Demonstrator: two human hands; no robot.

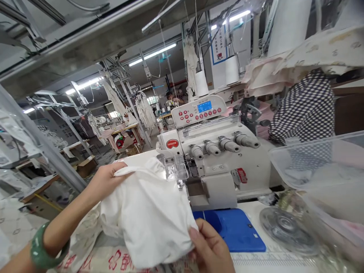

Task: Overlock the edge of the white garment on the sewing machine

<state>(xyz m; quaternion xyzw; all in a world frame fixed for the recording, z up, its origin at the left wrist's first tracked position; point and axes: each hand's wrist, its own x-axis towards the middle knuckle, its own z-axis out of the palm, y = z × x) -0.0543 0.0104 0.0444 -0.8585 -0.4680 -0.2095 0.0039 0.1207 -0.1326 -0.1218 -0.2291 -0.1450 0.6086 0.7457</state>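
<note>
White fabric (pixel 156 216) is stretched between my two hands in front of an overlock sewing machine (pixel 218 151). My left hand (pixel 109 176) pinches its upper left edge, with a green bangle (pixel 47 246) on that wrist. At the lower right, my right hand (pixel 209 244) grips the fabric's side edge between thumb and fingers. The top of the fabric reaches the presser foot area (pixel 174 176); whether it lies under the foot I cannot tell. More pale cloth (pixel 85 231) lies below my left forearm.
A blue plate (pixel 241 231) and a clear round lid (pixel 284 227) lie on the table right of the fabric. Clear plastic bins (pixel 327 159) and checkered cloth (pixel 304 110) crowd the right side. Thread cones (pixel 201 83) stand behind the machine. A person (pixel 172 100) sits far back.
</note>
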